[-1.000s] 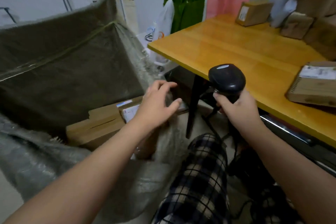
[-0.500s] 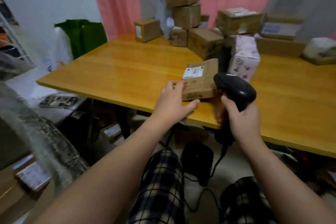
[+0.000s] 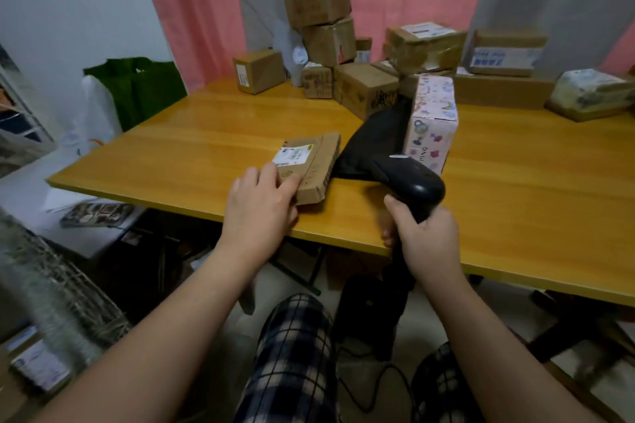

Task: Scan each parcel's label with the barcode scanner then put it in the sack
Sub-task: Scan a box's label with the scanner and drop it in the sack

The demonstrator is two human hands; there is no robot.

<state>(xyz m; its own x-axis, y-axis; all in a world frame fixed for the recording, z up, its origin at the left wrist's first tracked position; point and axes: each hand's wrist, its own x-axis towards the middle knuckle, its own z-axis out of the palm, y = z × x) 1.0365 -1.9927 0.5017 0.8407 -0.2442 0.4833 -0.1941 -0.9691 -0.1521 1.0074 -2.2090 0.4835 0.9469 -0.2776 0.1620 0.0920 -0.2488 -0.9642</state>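
left hand (image 3: 261, 206) grips the near left corner of a flat brown cardboard parcel (image 3: 314, 170), fingers on top, thumb at its near edge. the parcel lies on the yellow wooden table (image 3: 192, 154) near its front edge, with its white label (image 3: 292, 155) facing up. right hand (image 3: 426, 240) is clamped round the handle of a black handheld barcode scanner (image 3: 412, 182), just right of the parcel. a grey woven sack (image 3: 51, 292) stands at the near left. brown cardboard boxes (image 3: 330, 24) are piled at the far side.
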